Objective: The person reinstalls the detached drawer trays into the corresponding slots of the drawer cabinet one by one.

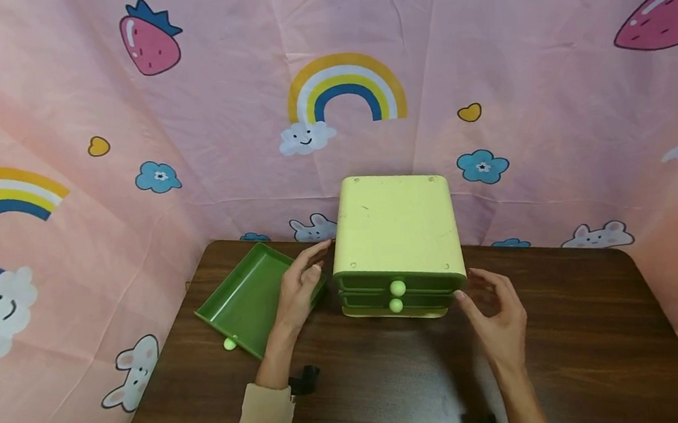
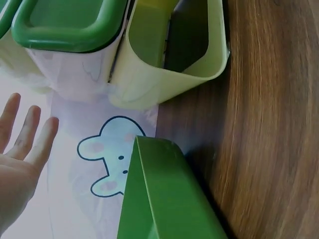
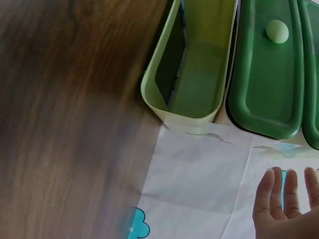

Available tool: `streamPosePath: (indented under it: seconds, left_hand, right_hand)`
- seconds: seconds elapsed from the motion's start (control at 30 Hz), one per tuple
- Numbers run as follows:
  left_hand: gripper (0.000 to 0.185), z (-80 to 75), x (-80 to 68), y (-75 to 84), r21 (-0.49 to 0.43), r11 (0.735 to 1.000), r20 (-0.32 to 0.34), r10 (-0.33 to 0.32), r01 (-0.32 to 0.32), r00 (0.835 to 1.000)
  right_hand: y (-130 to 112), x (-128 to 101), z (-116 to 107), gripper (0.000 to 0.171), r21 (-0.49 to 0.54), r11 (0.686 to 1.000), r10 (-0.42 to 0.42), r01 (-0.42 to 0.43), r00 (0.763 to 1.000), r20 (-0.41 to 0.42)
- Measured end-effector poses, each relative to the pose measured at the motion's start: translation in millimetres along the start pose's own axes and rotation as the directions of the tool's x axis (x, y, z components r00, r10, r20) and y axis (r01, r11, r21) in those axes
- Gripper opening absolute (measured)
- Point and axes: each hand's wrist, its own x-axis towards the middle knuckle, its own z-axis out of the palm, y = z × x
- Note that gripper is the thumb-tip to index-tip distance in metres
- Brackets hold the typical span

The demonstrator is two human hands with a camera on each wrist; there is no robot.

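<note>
A small drawer cabinet (image 1: 398, 223) with a pale yellow shell stands near the back of the table. Two green drawer fronts with round pale green knobs (image 1: 398, 288) face me. Below them, the lowest slot (image 3: 199, 74) shows its inside with no drawer front in it. My left hand (image 1: 297, 287) is at the cabinet's left side, fingers extended. At the right side is my right hand (image 1: 499, 318), fingers loosely bent, thumb tip close to the front right corner. Nothing is held in either hand. A separate green drawer (image 1: 249, 302) lies left of the cabinet, partly behind my left hand and wrist.
The dark wood table (image 1: 572, 339) extends in front and to the right. Behind it and at both sides hangs a pink cloth (image 1: 231, 113) printed with rainbows, strawberries and rabbits. A black strap with a small device (image 1: 306, 379) sits on my left wrist.
</note>
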Motion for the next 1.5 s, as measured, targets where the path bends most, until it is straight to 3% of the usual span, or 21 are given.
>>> streamPosePath:
  seconds: [0.17, 0.43, 0.57, 0.8, 1.07, 1.3, 1.5]
  left_hand:
    - [0.039, -4.7, -1.1, -6.7, 0.021, 1.0, 0.001, -0.022, 0.022, 1.0]
    - [0.044, -19.6, -3.8, -4.7, 0.197, 0.98, 0.059, 0.027, -0.038, 0.998]
    - [0.039, -22.5, -8.0, -7.2, 0.227, 0.974, 0.083, 0.007, -0.026, 0.997]
    - [0.036, -19.9, -10.0, 13.8, 0.234, 0.972, 0.107, -0.024, -0.002, 0.994]
    - [0.036, -32.9, -12.7, -15.0, 0.269, 0.962, 0.108, 0.011, -0.04, 0.994]
    - [0.038, -51.5, -23.3, -24.1, 0.323, 0.944, 0.093, 0.039, -0.067, 0.995]
    - [0.034, -55.3, -25.6, -26.6, 0.335, 0.94, 0.091, 0.031, -0.06, 0.995]
  right_hand:
    - [-4, 7, -1, 0.055, 0.056, 0.997, -0.047, 0.044, 0.998, 0.043]
    - [-35, 21, 4, 0.058, 0.11, 0.985, -0.146, 0.135, 0.984, 0.102]
    - [-41, 26, 3, 0.057, 0.116, 0.981, -0.17, 0.156, 0.978, 0.124]
    - [-43, 31, -1, 0.056, 0.101, 0.984, -0.16, 0.145, 0.974, 0.158]
    - [-44, 35, -1, 0.059, 0.101, 0.987, -0.14, 0.123, 0.971, 0.193]
    - [-46, 40, 4, 0.06, 0.062, 0.989, -0.142, 0.132, 0.967, 0.212]
    - [-47, 40, 4, 0.062, 0.046, 0.988, -0.151, 0.144, 0.964, 0.217]
